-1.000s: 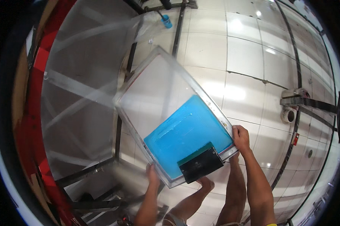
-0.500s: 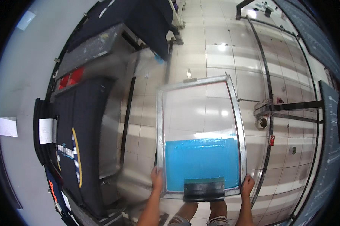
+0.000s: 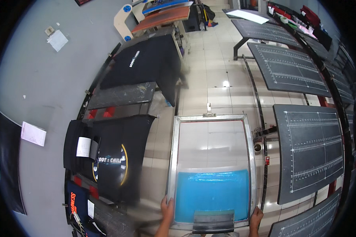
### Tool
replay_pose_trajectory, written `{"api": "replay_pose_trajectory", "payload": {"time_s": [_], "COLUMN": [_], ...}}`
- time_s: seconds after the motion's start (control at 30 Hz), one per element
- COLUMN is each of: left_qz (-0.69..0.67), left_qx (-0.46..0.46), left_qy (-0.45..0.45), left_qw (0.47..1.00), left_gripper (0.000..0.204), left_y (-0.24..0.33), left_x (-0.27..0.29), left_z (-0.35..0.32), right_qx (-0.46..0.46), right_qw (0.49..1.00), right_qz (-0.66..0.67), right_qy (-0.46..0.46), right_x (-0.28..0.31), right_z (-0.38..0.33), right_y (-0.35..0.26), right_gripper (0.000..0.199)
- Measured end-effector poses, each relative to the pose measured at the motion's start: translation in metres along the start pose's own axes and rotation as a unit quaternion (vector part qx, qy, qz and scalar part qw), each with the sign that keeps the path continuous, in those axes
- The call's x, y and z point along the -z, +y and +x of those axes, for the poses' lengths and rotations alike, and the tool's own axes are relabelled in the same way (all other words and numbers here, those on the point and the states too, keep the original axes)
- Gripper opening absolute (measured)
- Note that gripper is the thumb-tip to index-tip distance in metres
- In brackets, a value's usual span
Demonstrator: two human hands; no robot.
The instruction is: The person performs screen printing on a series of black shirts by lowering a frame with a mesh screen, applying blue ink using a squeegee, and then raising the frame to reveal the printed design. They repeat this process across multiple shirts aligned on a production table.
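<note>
A screen printing frame [image 3: 225, 117] with metal bars is held out in front of me, its far end pointing away. My left hand [image 3: 167, 207] is closed on the near part of its left bar, and my right hand [image 3: 256, 217] grips the right bar near the same end. Clear mesh fills the far half; a glossy blue layer [image 3: 213, 193] covers the near half. A dark squeegee [image 3: 213, 223] lies across the near edge, between my hands. On the far bar sits a small metal clip [image 3: 209, 114].
On the left, a black printed shirt [image 3: 126, 158] lies over a board, with a second black shirt [image 3: 146, 59] beyond. Grey printing boards with white ruled lines [image 3: 312, 150] line the right side. A tiled aisle [image 3: 209, 67] runs between, and a grey wall [image 3: 59, 91] stands at far left.
The view has tilted up, showing more boards and wall. The frame sits lower in the picture and straighter, still held in both hands with the squeegee on it.
</note>
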State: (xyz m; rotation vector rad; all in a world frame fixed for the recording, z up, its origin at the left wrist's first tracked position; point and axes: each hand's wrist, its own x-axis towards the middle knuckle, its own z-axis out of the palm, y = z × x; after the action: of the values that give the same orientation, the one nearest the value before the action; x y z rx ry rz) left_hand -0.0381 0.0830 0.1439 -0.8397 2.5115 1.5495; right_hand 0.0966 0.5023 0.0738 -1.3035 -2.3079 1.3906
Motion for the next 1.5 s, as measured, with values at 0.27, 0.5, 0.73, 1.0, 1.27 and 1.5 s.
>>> {"api": "replay_pose_trajectory", "payload": {"time_s": [0.27, 0.5, 0.73, 1.0, 1.27, 1.5], "left_qz": [-0.038, -0.023, 0.02, -0.033, -0.121, -0.094], "left_qx": [-0.067, -0.033, -0.118, -0.169, -0.092, -0.141], "left_qy": [-0.02, -0.073, -0.03, -0.086, -0.171, -0.262], "left_qw": [0.997, 0.997, 0.992, 0.981, 0.973, 0.95], "left_gripper": [0.055, 0.065, 0.051, 0.035, 0.055, 0.06], "left_y": [0.067, 0.14, 0.13, 0.208, 0.247, 0.25], "left_x": [0.052, 0.1, 0.139, 0.169, 0.177, 0.13], "left_z": [-0.059, -0.103, -0.102, -0.133, -0.189, -0.224], "right_qx": [0.024, -0.006, 0.025, -0.006, 0.018, 0.01], "right_qw": [0.999, 1.0, 0.996, 0.996, 0.995, 0.989], "right_qz": [-0.009, 0.015, 0.08, 0.087, 0.093, 0.138], "right_qy": [0.043, 0.014, 0.005, 0.02, -0.01, 0.053], "right_x": [0.033, 0.059, 0.076, 0.098, 0.124, 0.208], "right_z": [-0.045, -0.071, -0.114, -0.159, -0.195, -0.252], "right_y": [-0.017, -0.012, -0.073, -0.127, -0.158, -0.148], "right_gripper": [0.046, 0.049, 0.044, 0.054, 0.054, 0.052]}}
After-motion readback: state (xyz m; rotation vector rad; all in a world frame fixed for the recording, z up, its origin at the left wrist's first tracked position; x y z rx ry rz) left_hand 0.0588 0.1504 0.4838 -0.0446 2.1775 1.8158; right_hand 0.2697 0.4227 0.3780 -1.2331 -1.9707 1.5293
